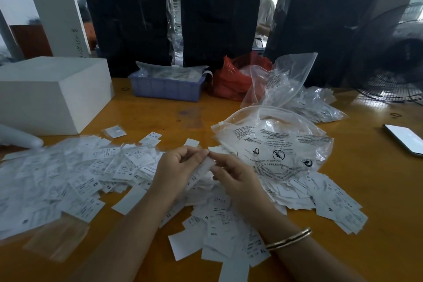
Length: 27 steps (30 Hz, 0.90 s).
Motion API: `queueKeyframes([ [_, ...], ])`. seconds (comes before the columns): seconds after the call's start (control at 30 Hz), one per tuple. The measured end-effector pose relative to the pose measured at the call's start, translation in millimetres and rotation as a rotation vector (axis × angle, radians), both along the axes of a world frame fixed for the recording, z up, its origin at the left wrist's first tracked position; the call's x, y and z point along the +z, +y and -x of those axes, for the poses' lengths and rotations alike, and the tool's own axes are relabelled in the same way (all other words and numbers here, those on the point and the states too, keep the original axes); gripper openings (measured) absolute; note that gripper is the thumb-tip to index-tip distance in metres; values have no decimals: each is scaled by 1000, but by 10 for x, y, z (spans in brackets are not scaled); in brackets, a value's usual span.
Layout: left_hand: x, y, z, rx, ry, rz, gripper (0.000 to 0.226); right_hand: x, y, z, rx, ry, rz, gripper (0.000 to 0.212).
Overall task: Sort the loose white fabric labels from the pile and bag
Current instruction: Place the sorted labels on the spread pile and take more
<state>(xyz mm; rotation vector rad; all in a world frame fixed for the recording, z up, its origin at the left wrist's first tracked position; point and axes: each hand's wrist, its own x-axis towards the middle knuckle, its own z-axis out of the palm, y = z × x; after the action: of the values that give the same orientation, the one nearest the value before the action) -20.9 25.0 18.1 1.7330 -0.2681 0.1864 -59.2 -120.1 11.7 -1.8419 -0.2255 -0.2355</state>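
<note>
- White fabric labels (75, 181) lie loose in a wide pile across the near half of the orange-brown wooden tabletop (377, 190), spreading from the left edge to beyond the right forearm.
- One small white label strip (201, 170) is held up between both hands, just above the middle of the pile.
- Left hand (177, 162): fingers curled, its grip pinching the strip's upper end between thumb and fingertips.
- Right hand (231, 173): fingers bent, thumb and forefinger pinching the same strip from the right; a thin gold bangle (288, 238) circles that wrist.
- Size letters print black on several labels: "XS", "M", "XL", "S" and "L" can be read; the finer print is too small to tell.
- Clear plastic zip bag (281, 142) lies just right of the hands, on top of more labels, printed in black with warning text of which "DANGER OF SUFFOCA..." and "IN CRIBS, BEDS" are legible, plus round symbols.
- Second clear plastic bag (281, 80) stands open behind it, with white labels inside and more bagged ones beside it.
- Pale blue plastic crate (164, 89) at the far edge holds clear packets with printed paper.
- Red plastic bag (231, 78) sits between crate and clear bag; its contents cannot be made out.
- White rectangular box (45, 96) stands at the left.
- Smartphone with a lit screen (405, 138) lies at the right edge.
</note>
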Motion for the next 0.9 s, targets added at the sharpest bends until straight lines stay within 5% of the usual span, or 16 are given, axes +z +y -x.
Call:
queueKeyframes([
  [0.23, 51, 40, 16, -118, 77, -23, 42, 22, 9, -21, -128, 23, -126, 33],
  [0.33, 62, 100, -11, -173, 66, -72, 21, 61, -80, -58, -179, -1, -180, 35],
  [0.53, 71, 196, -93, 206, -95, -111, 28, 213, -182, -180, -254, -180, -13, 25],
  [0.63, 82, 352, -178, 495, -176, -124, 26, 468, -454, -474, -451, -352, 139, 19],
  [0.73, 53, 463, -213, 676, -231, -289, 31, 603, -768, -782, -595, -312, 277, 22],
  [0.9, -32, 651, -267, 773, -177, -565, 27, 415, -1150, -1037, -512, 199, 1131, 26],
])
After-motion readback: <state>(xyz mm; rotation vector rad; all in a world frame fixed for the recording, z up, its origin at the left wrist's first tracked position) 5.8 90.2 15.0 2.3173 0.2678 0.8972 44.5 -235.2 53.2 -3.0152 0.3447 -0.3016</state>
